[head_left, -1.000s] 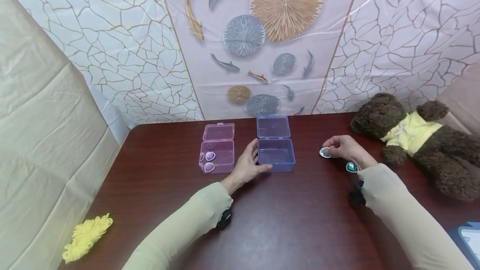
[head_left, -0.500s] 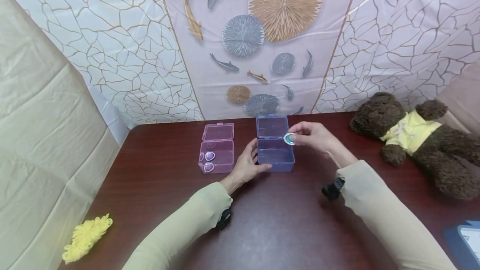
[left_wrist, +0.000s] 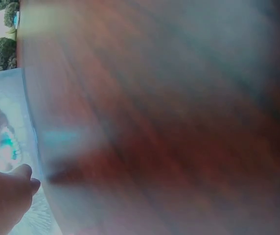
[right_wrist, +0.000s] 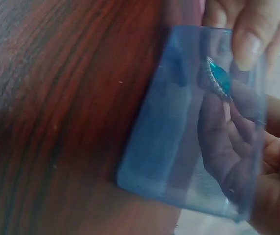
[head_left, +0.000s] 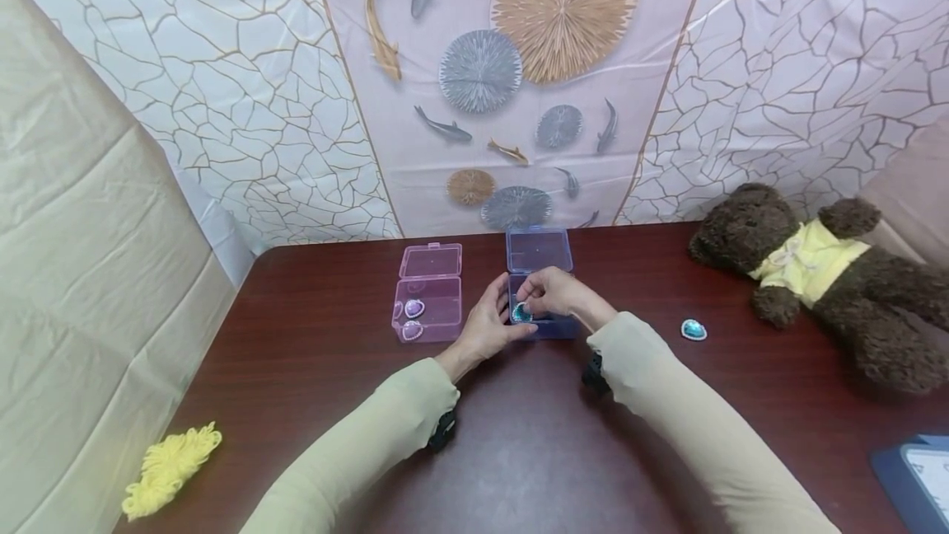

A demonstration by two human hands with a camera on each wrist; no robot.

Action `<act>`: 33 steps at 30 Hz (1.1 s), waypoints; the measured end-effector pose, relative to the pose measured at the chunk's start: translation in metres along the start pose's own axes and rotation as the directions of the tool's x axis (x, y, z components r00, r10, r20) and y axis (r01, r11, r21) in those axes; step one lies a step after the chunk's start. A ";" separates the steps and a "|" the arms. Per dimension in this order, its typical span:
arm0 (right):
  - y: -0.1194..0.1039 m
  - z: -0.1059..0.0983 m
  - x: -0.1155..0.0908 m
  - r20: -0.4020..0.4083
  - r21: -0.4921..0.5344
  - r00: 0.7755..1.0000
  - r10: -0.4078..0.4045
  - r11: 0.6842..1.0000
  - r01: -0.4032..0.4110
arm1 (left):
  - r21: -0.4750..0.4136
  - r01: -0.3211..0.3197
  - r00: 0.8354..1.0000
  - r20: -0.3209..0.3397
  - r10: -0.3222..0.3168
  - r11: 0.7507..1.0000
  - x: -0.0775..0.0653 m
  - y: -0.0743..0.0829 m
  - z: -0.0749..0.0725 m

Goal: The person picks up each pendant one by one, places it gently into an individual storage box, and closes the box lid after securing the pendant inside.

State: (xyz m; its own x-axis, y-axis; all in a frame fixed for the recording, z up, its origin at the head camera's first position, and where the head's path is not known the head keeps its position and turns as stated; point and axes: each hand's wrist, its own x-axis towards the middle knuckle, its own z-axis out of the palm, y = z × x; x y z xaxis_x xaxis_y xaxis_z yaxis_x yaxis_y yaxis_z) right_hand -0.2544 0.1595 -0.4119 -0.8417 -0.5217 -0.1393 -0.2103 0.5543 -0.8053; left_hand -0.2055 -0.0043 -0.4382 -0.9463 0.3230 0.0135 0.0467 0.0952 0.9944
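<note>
A clear blue plastic box (head_left: 552, 330) stands with its lid raised at the back. My left hand (head_left: 485, 326) grips its left side, with the thumb at the front corner. Inside the box, my right hand (head_left: 558, 291) pinches a teal gem (head_left: 521, 313) with a white beaded rim. Through the clear wall in the right wrist view, the gem (right_wrist: 219, 77) shows tilted between the fingertips. A second teal gem (head_left: 694, 330) lies on the table to the right. Left of the blue box is an open pink box (head_left: 446, 311) with two purple gems (head_left: 414, 308) at its left side.
A brown teddy bear (head_left: 897, 307) in a yellow top lies at the right. Yellow yarn (head_left: 170, 470) sits at the table's left front. A blue-edged object (head_left: 908, 476) is at the lower right. A patterned cloth (head_left: 474, 138) hangs behind the table (head_left: 319, 311).
My right hand has lifted the teal gem from the table, carried it left and lowered it into the blue box. The left hand has stayed on the box.
</note>
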 end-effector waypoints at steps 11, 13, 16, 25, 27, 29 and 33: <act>0.078 0.012 0.046 0.065 -0.114 0.995 -0.070 0.990 0.077 | 0.036 -0.005 1.000 -0.012 0.006 0.999 0.000 0.000 -0.001; 0.080 0.013 0.047 0.063 -0.129 0.991 -0.115 0.984 0.122 | 0.040 -0.008 1.000 -0.012 0.009 0.999 0.001 0.000 -0.001; 0.069 0.013 0.042 0.058 -0.187 0.994 -0.097 0.977 0.106 | 0.043 -0.009 1.000 -0.014 0.009 0.999 0.001 -0.001 -0.001; -0.018 0.009 -0.007 -0.010 -0.239 1.000 -0.011 0.971 0.008 | 0.071 0.007 1.000 -0.010 -0.006 0.997 0.001 -0.001 -0.002; -0.022 0.005 -0.012 -0.033 -0.204 0.998 -0.061 0.977 0.053 | 0.066 0.011 1.000 -0.001 -0.011 0.998 0.001 -0.001 -0.002; -0.027 -0.002 -0.017 -0.060 -0.109 0.994 -0.089 0.991 0.083 | 0.046 0.012 1.000 0.010 -0.012 0.999 0.001 0.001 -0.002; -0.022 -0.028 -0.035 -0.139 0.059 0.986 -0.091 0.993 0.100 | 0.012 0.028 0.999 0.021 -0.028 1.000 0.002 0.004 -0.003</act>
State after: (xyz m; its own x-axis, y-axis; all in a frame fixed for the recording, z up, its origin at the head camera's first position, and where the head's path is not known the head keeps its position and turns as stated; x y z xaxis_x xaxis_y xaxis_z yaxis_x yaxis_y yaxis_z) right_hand -0.2341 0.1836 -0.3733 -0.8799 -0.4748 0.0155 -0.2633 0.4603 -0.8478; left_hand -0.2080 -0.0067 -0.4342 -0.9402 0.3403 -0.0165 0.0242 0.1150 0.9931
